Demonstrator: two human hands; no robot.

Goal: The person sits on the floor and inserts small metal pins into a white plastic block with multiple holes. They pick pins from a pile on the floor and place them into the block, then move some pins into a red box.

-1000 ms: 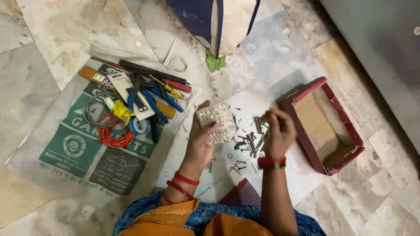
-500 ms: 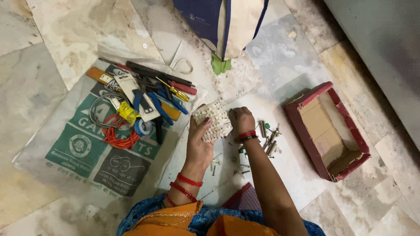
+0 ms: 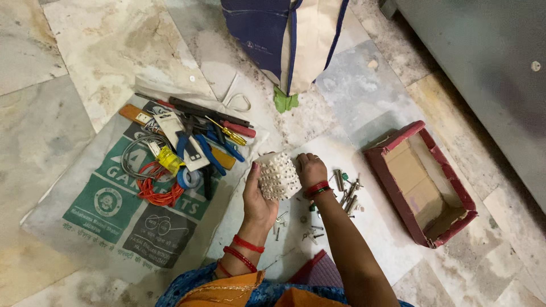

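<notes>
White studded block (image 3: pixel 278 176), squarish, face covered in rows of small dots, held tilted above the floor (image 3: pixel 364 85) between both hands: left hand (image 3: pixel 257 196) grips its left side, right hand (image 3: pixel 310 169) touches its right edge. Loose screws and bolts (image 3: pixel 347 190) lie scattered on the floor just right of it.

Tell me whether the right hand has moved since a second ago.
Yes. The right hand has moved left, off the pile of bolts and away from the red box, to the white studded block.
</notes>
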